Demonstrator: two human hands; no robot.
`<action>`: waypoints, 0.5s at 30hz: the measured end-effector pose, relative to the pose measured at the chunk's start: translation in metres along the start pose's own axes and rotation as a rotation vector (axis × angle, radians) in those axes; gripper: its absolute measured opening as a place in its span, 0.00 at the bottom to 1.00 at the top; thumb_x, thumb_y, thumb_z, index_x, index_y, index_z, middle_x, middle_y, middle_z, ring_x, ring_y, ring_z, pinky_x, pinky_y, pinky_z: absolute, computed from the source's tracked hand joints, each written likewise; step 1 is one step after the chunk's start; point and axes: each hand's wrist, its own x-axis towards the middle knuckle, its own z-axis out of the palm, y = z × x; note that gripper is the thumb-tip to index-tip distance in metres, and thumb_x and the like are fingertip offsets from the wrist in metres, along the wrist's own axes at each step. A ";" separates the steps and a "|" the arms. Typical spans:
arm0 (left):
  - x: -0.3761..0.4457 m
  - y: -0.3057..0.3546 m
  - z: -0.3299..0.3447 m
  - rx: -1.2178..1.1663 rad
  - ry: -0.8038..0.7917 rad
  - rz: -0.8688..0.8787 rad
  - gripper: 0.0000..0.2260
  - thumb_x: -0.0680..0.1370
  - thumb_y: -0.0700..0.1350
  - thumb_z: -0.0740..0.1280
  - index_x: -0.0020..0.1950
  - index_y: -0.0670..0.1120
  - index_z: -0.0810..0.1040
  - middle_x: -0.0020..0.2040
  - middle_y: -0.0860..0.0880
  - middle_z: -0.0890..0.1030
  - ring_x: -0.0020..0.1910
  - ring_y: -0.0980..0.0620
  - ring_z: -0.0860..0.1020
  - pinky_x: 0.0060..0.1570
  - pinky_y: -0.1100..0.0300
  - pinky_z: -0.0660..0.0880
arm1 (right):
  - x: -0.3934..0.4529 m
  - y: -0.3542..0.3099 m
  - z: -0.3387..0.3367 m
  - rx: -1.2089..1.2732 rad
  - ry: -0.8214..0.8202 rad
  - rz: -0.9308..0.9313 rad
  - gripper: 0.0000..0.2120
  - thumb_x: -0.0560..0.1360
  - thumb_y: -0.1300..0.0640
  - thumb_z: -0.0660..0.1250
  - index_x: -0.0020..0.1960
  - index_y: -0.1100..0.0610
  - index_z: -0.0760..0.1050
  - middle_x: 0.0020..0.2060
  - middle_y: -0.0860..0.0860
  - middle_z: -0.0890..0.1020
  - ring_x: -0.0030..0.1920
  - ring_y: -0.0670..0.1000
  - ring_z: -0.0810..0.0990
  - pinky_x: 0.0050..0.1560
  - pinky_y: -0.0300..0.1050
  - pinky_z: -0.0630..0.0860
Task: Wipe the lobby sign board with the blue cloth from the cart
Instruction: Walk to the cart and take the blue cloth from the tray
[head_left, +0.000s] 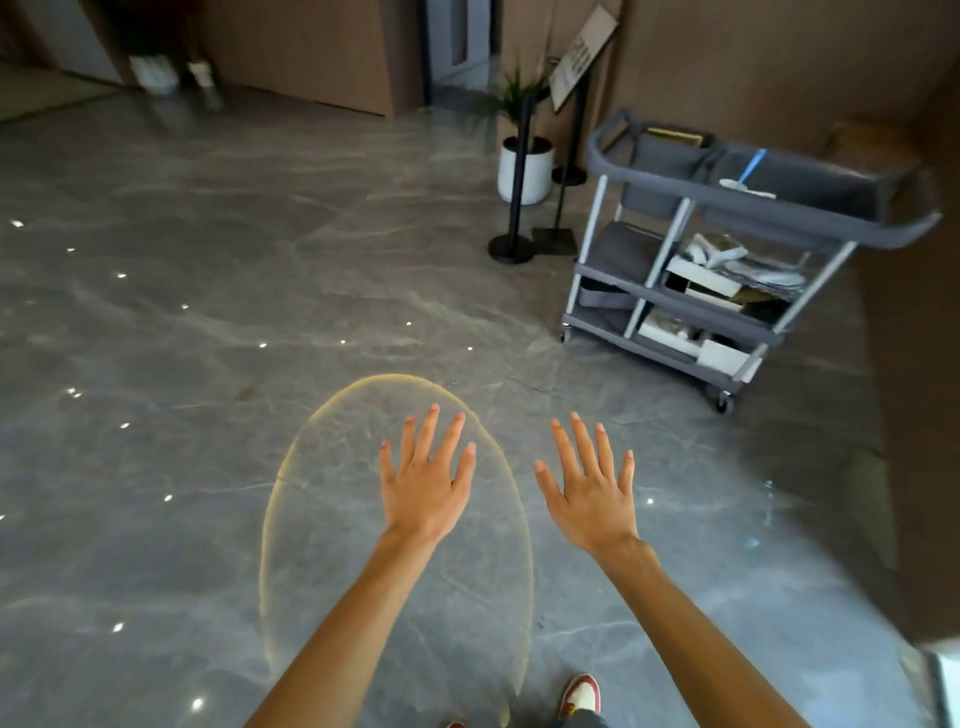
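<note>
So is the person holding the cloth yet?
No, both the left hand and the right hand are spread open over the floor, holding nothing.

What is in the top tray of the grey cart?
In the top tray of the cart lies a pale flat item with a blue handle or strip; whether it is the cloth cannot be told. The tray wall covers the rest.

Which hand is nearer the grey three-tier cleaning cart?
Right. The right hand sits below-left of the grey three-tier cleaning cart; the left hand lies further left.
</note>
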 end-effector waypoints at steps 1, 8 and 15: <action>0.004 0.008 0.003 -0.004 0.001 0.016 0.28 0.79 0.66 0.37 0.79 0.65 0.50 0.82 0.58 0.49 0.81 0.51 0.46 0.77 0.40 0.46 | 0.000 0.008 -0.003 0.003 0.004 0.013 0.32 0.81 0.33 0.40 0.81 0.41 0.37 0.81 0.43 0.39 0.81 0.53 0.37 0.78 0.65 0.38; 0.026 0.081 0.021 0.024 -0.037 0.146 0.28 0.79 0.66 0.37 0.79 0.64 0.50 0.82 0.58 0.49 0.81 0.51 0.47 0.77 0.41 0.47 | 0.002 0.073 -0.025 0.021 0.060 0.124 0.31 0.81 0.33 0.42 0.81 0.41 0.39 0.81 0.43 0.40 0.81 0.53 0.38 0.78 0.65 0.40; 0.049 0.161 0.038 0.016 -0.050 0.231 0.28 0.79 0.66 0.35 0.79 0.65 0.49 0.82 0.57 0.47 0.81 0.51 0.46 0.77 0.40 0.48 | 0.015 0.145 -0.045 0.016 0.078 0.184 0.32 0.80 0.32 0.38 0.81 0.41 0.37 0.81 0.44 0.39 0.80 0.53 0.35 0.78 0.65 0.37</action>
